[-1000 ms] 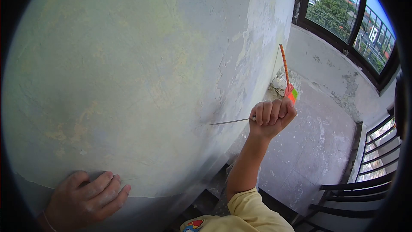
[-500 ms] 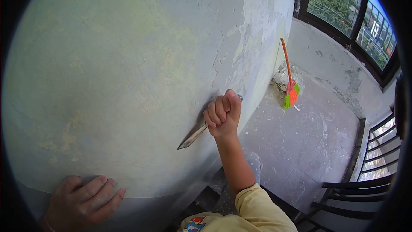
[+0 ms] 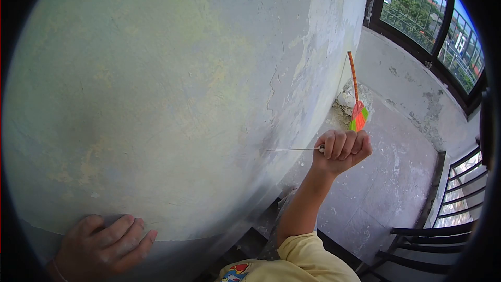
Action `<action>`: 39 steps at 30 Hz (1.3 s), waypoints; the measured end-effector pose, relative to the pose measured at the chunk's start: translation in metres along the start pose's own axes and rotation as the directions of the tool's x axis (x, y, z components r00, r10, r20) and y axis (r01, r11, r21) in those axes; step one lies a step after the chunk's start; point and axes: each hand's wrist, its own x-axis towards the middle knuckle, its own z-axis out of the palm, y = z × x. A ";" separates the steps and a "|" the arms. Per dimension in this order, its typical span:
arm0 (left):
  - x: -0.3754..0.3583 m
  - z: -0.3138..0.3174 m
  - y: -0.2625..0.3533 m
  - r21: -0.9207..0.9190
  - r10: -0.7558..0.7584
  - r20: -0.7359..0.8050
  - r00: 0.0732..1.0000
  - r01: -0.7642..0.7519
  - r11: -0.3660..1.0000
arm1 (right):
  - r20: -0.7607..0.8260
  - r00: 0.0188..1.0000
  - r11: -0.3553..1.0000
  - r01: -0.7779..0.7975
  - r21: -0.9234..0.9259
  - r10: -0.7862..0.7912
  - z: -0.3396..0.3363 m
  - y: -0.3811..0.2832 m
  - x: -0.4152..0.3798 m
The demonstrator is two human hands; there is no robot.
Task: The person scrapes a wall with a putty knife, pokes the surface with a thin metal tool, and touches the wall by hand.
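Note:
My right hand (image 3: 343,151) is closed around the handle of a scraper (image 3: 292,149). The thin metal blade, seen edge-on, points left, its tip at or close to the wall (image 3: 172,125). Whether the tip touches cannot be made out. Green and yellowish patches cover the wall, with cracked, peeling paint towards its right side. At the lower left, my left hand (image 3: 107,245) lies against the wall with its fingers apart and nothing held. Pale dust marks its fingers.
A broom (image 3: 354,83) with an orange handle leans in the corner beside rubble (image 3: 345,99). Debris dots the grey floor (image 3: 376,177). Dark-framed windows (image 3: 412,10) are at the upper right, black metal bars (image 3: 433,248) at the lower right.
My right hand has moved right, away from the wall, and turned with the scraper, whose blade now shows edge-on and level. The view has shifted slightly; my left hand stays in place.

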 end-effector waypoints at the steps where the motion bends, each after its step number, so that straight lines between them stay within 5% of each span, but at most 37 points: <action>1: 0.001 0.000 0.000 -0.001 -0.001 0.008 1.000 0.001 1.000 | -0.001 1.000 1.000 0.000 -0.001 0.000 0.001 0.001 0.001; 3: 0.002 -0.003 0.001 -0.010 0.001 0.021 1.000 0.000 1.000 | -0.075 0.995 0.997 0.071 0.043 -0.067 0.004 0.003 -0.002; 4: 0.004 -0.004 0.002 0.003 -0.005 0.017 1.000 0.005 1.000 | -0.147 0.989 0.986 -0.037 -0.160 0.014 0.005 0.023 -0.015; 7: 0.007 -0.008 0.002 -0.002 -0.020 0.020 1.000 0.020 1.000 | -0.044 0.996 0.959 -0.088 -0.268 0.079 0.008 0.027 -0.022; 10: 0.009 -0.009 0.001 -0.018 -0.026 0.025 0.999 0.026 0.999 | 0.008 0.998 0.998 0.064 -0.011 -0.064 0.012 -0.006 -0.005; 13: 0.009 -0.008 0.003 -0.004 -0.026 0.017 1.000 0.026 1.000 | -0.085 0.995 0.996 0.044 -0.073 -0.050 0.003 0.012 -0.013; 14: 0.010 -0.008 0.002 0.013 -0.020 0.012 1.000 0.020 1.000 | -0.153 0.983 0.966 -0.136 -0.219 0.103 0.003 0.039 -0.027; 15: 0.010 -0.008 0.003 0.017 -0.018 0.011 1.000 0.018 1.000 | -0.230 0.926 0.932 -0.336 -0.134 0.300 0.003 0.058 -0.043; 17: 0.010 -0.009 0.002 -0.007 -0.024 0.019 1.000 0.024 1.000 | -0.149 0.933 0.928 -0.347 -0.135 0.327 0.004 0.055 -0.049; 21: 0.006 -0.008 0.001 0.002 -0.014 0.027 1.000 0.014 1.000 | -0.057 0.997 0.998 0.054 0.041 -0.052 0.005 0.005 -0.015; 25: 0.008 -0.006 0.002 0.031 0.002 0.011 1.000 -0.003 1.000 | -0.115 0.993 0.955 -0.066 -0.288 0.034 0.001 0.027 -0.024; 29: 0.008 -0.009 0.003 -0.008 -0.034 0.037 0.999 0.034 0.999 | -0.008 0.999 0.998 0.033 -0.053 -0.033 0.007 0.000 -0.011; 35: 0.011 -0.009 0.002 -0.041 -0.039 0.040 0.998 0.040 0.998 | -0.107 0.992 0.958 -0.096 -0.271 0.069 0.008 0.020 -0.013; 37: 0.011 -0.008 0.002 -0.033 -0.035 0.037 0.999 0.036 0.999 | 0.062 0.997 0.997 -0.048 -0.052 0.051 0.021 0.005 -0.002; 39: 0.008 -0.008 0.002 -0.031 -0.034 0.043 0.998 0.036 0.999 | 0.073 0.997 0.999 0.016 -0.049 -0.012 0.017 0.001 -0.003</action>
